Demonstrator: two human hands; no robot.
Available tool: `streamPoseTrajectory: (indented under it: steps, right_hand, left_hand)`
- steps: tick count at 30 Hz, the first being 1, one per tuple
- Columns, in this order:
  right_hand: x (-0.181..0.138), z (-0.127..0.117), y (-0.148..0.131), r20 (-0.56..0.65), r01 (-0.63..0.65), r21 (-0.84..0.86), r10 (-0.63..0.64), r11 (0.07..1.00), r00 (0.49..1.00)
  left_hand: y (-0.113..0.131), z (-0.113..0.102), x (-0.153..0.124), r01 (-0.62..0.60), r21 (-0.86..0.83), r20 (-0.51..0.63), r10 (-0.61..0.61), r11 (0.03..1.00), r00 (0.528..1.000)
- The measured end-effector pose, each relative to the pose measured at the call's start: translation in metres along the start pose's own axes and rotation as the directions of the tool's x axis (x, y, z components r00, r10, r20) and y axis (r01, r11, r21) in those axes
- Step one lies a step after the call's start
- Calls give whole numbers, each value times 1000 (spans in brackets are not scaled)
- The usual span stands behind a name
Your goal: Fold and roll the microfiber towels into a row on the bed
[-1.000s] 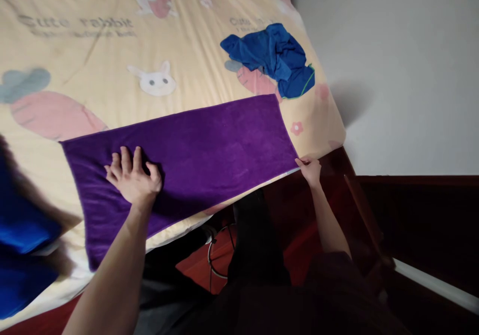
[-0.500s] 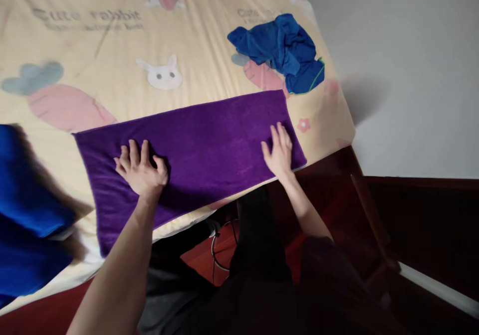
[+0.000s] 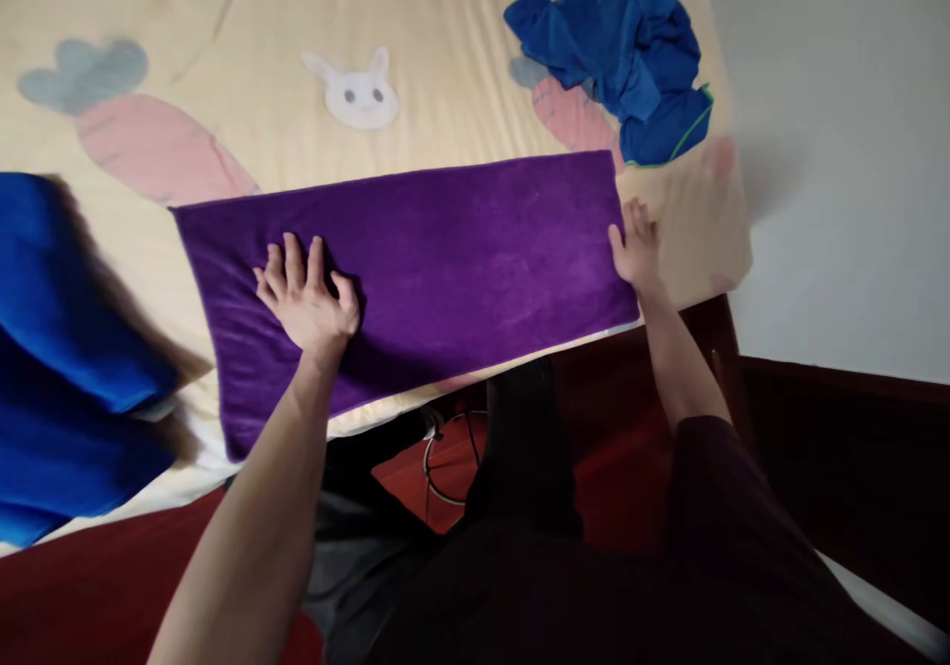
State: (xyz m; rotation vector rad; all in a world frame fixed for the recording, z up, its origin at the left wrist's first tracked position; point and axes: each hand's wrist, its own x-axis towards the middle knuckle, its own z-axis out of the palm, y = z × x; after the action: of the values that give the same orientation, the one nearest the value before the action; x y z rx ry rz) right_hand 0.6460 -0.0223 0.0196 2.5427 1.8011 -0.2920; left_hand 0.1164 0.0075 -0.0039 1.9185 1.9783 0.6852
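A purple towel [image 3: 475, 259] lies spread out near the front edge of the bed, mostly flat, with small creases towards its left end. My left hand [image 3: 308, 294] rests on its left part, palm down and fingers spread. At the towel's right edge is my right hand [image 3: 636, 244], fingers stretched forward and the thumb near the cloth's border. Whether the right palm touches the towel or only the sheet beside it, I cannot tell. Neither hand grips anything.
The bed has a cream sheet [image 3: 445, 71] printed with carrots and a rabbit. A crumpled blue cloth [image 3: 623, 51] lies beyond the towel's right corner, and folded blue cloth [image 3: 66, 348] is at the left. A pale wall [image 3: 853, 170] stands on the right.
My right hand has slid right, from on top of the towel to its right edge. My left hand stays on the same part of the towel. The view has shifted somewhat.
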Motion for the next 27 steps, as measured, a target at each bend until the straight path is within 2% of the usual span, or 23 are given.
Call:
streamPoseTrajectory:
  steps: [2, 3, 5, 7, 9, 10, 12, 14, 16, 18, 19, 21, 24, 25, 27]
  right_hand:
    - [-2, -5, 9, -49, -64, -9, 64, 998, 997]
    - [-10, -6, 2, -86, -74, -9, 73, 997, 994]
    - [-37, -4, -30, -161, -36, -6, 35, 999, 986]
    - [-73, 6, -71, -176, 92, -2, -91, 996, 980]
    - [-113, 21, -102, -84, 263, 7, -262, 965, 961]
    - [-132, 28, -108, -19, 332, 17, -331, 943, 943]
    - [-162, 42, -97, 46, 352, 17, -352, 936, 935]
    - [-178, 55, -63, -13, 223, -6, -223, 975, 975]
    - [-181, 65, -22, -87, 112, -6, -112, 994, 990]
    - [-179, 69, 8, -101, 86, 13, -85, 996, 991]
    - [-179, 67, 15, -95, 81, 22, -79, 996, 992]
    - [-181, 59, 14, -91, 43, 53, -38, 998, 995]
    - [-190, 40, -26, -157, -15, 160, 41, 987, 987]
    - [-194, 34, -47, -183, 10, 195, 26, 981, 983]
    - [-201, 23, -96, -213, 152, 221, -105, 963, 971]
  left_hand:
    - [0, 0, 0, 1, 8, 2, -1, 1000, 1000]
    - [-1, 1, 0, -4, 19, 1, 4, 1000, 1000]
    - [-2, 1, 0, -14, 18, -1, 14, 1000, 1000]
    - [-2, 2, 0, -12, -24, 1, 12, 1000, 1000]
    - [-2, 2, 0, 6, -53, 12, -5, 999, 1000]
    - [-2, 2, 1, 19, -49, 17, -19, 999, 1000]
    - [-2, 2, 1, 44, -12, 24, -44, 999, 999]
    - [-4, 3, 3, 53, 8, 42, -53, 999, 998]
    - [-7, 5, 5, 51, 13, 56, -51, 999, 997]
    - [-9, 6, 6, 49, 11, 60, -50, 999, 997]
    - [-9, 6, 7, 51, 7, 62, -52, 999, 997]
    - [-9, 6, 7, 59, -10, 66, -58, 998, 996]
    - [-9, 6, 7, 69, -41, 75, -66, 997, 995]
    - [-10, 7, 8, 69, -45, 76, -65, 997, 995]
    - [-11, 8, 8, 66, -41, 74, -63, 997, 995]
